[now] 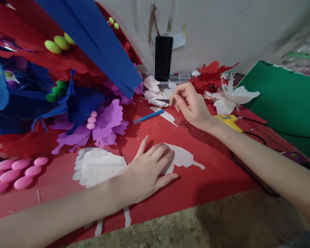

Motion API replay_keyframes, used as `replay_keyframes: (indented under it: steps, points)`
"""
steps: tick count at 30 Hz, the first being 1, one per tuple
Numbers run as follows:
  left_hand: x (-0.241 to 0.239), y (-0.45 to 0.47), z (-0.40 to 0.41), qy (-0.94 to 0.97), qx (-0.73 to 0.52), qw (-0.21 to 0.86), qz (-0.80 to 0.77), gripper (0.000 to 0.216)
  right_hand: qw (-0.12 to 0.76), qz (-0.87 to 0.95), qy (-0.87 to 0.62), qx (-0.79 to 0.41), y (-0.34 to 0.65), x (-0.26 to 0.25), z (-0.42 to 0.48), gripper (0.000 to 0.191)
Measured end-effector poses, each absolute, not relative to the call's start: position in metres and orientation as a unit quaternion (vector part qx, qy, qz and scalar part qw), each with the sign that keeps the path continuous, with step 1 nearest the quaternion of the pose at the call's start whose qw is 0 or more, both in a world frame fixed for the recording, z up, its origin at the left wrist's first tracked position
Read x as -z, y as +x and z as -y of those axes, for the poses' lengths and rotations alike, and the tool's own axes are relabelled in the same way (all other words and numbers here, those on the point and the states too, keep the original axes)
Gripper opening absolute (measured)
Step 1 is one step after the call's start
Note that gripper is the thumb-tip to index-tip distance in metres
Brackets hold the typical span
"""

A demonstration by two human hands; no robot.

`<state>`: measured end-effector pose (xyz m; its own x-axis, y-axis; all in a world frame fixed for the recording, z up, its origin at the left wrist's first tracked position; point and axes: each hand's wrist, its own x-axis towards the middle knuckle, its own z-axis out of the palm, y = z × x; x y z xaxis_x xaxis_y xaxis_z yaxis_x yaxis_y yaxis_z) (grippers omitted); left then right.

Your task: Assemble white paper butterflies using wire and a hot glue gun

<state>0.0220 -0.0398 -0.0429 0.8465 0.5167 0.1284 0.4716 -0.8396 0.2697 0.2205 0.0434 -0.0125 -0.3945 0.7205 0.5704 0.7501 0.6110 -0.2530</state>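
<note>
My left hand (147, 168) lies palm down on a white butterfly-wing cut-out (182, 156), its fingers spread and partly covering the piece. Beside that wrist is a stack of white scalloped cut-outs (100, 165). Farther back, my right hand (189, 103) is closed in a pinch above the table. A dark pointed blade (162, 100) shows at its fingertips; whether the fingers hold it or something thinner is unclear. White scalloped pieces (153, 91) lie just beyond the blade. A blue pen (148, 116) and a white pointed scrap (165, 115) are close by.
Purple (107, 124), blue and red paper flowers crowd the left, with pink oval beads (20, 168). A phone (163, 58) leans at the back wall. At right are a white flower (229, 94), a yellow glue gun (228, 120) with its cord, and a green board (286, 103).
</note>
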Motion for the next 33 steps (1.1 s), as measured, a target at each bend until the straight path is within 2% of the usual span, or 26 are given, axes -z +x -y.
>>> replay_keyframes:
  steps: [2, 4, 8, 13, 18, 27, 33]
  points:
    - [0.040, 0.020, 0.035, 0.953, -0.092, 0.163, -0.238, 0.032, 0.375, 0.821, -0.429, -0.036, 0.221, 0.011, -0.032, 0.015]
    - [0.036, 0.018, 0.027, 0.952, -0.080, 0.206, -0.212, 0.027, 0.382, 0.826, -0.411, -0.047, 0.222, 0.011, -0.020, 0.014]
    - [0.032, 0.011, 0.007, 0.942, -0.130, 0.232, -0.205, 0.032, 0.347, 0.854, -0.387, 0.015, 0.230, 0.016, 0.004, 0.018]
    - [0.032, 0.006, -0.007, 0.904, -0.235, 0.264, -0.241, 0.014, 0.287, 0.910, -0.297, 0.039, 0.231, 0.030, 0.028, 0.020]
    - [0.033, 0.004, -0.007, 0.897, -0.223, 0.294, -0.242, 0.016, 0.244, 0.925, -0.290, -0.003, 0.217, 0.045, 0.039, 0.018]
    - [0.036, 0.007, -0.009, 0.899, -0.177, 0.338, -0.217, 0.013, 0.249, 0.924, -0.288, 0.012, 0.208, 0.053, 0.041, 0.020]
    - [0.031, 0.009, -0.007, 0.889, -0.161, 0.359, -0.236, 0.024, 0.244, 0.926, -0.288, 0.011, 0.207, 0.053, 0.043, 0.022]
